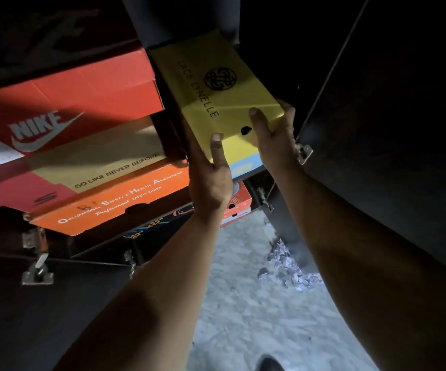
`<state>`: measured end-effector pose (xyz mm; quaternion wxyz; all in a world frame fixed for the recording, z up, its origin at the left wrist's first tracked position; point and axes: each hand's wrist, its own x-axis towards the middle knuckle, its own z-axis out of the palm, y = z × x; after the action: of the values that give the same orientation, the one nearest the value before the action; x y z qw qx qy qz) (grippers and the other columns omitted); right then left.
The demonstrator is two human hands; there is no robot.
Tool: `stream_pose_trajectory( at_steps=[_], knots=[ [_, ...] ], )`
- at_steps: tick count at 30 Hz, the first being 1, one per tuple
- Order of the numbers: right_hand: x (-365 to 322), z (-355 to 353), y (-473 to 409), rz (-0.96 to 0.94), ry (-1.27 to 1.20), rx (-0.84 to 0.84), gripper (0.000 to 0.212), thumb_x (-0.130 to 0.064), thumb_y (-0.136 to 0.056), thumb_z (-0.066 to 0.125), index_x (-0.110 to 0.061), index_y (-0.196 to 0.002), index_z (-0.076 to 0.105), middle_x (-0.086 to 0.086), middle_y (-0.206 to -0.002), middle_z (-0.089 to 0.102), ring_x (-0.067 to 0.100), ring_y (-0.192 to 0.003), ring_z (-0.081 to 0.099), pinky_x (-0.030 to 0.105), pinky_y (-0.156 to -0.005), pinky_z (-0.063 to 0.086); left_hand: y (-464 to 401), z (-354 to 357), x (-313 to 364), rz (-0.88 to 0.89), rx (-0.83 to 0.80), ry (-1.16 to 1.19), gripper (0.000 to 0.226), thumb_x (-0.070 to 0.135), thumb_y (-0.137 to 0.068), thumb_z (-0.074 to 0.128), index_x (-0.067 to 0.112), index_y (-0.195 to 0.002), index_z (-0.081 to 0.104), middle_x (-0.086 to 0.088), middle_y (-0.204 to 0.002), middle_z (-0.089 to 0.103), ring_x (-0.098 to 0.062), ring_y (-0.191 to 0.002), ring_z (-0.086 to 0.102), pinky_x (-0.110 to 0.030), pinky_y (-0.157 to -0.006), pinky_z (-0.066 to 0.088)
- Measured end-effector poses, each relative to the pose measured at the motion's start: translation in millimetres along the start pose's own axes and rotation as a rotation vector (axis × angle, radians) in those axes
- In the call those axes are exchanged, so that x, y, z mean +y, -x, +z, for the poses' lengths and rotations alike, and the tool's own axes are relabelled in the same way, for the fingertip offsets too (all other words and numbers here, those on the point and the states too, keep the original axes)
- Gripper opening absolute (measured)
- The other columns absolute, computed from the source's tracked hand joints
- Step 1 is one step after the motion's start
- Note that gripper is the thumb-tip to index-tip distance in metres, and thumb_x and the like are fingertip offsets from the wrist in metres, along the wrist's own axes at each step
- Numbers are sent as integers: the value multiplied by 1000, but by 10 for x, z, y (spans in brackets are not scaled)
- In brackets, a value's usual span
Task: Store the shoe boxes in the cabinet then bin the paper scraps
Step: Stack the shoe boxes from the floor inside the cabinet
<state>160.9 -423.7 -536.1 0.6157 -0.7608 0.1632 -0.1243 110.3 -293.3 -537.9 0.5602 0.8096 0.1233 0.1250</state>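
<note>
Head view shows both hands at frame centre on the near end of the yellow shoe box (216,84): left hand (210,178) and right hand (275,140) each curl round a corner, likely steering it into the cabinet (390,129) beside the stacked boxes (82,135). Paper scraps (288,266) lie lower right on the floor.

A dark cabinet (377,129) stands open, with metal hinges on its door edges. Inside, shoe boxes sit in stacks. On the left, a red Nike box (64,103) lies on top of a tan and red box (82,170), which lies on an orange safety-shoe box (115,202). Just beside them on the right, a yellow box (216,89) sits partly inside, over a light blue box (246,164). Below, a grey speckled floor (243,317) carries a pile of crumpled paper scraps (288,266) near the cabinet's foot.
</note>
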Motion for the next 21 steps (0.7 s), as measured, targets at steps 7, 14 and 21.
stream_pose_trajectory(
  at_steps=[7,14,21],
  knots=[
    [-266,-60,125,113,138,-37,72,-57,-93,65,-16,-146,39,4,-127,57,25,-115,58,33,-88,45,62,-70,170,-88,-7,-83,66,62,-101,35,42,-159,11,-1,-155,49,-30,-134,54,-37,-104,48],
    [236,-821,1430,301,113,10,82,-76,-85,59,-31,-150,37,6,-146,55,30,-134,53,33,-103,42,813,-348,105,-431,45,-62,92,90,-80,38,18,-136,50,-6,-122,64,-28,-109,63,-37,-94,49],
    [1745,-2399,3319,925,206,-23,96,-80,-81,60,-20,-152,39,15,-145,54,31,-134,54,31,-98,43,2697,80,-499,-712,-691,-453,107,87,-84,35,-4,-138,51,-28,-125,61,-45,-112,61,-59,-97,51]
  ],
)
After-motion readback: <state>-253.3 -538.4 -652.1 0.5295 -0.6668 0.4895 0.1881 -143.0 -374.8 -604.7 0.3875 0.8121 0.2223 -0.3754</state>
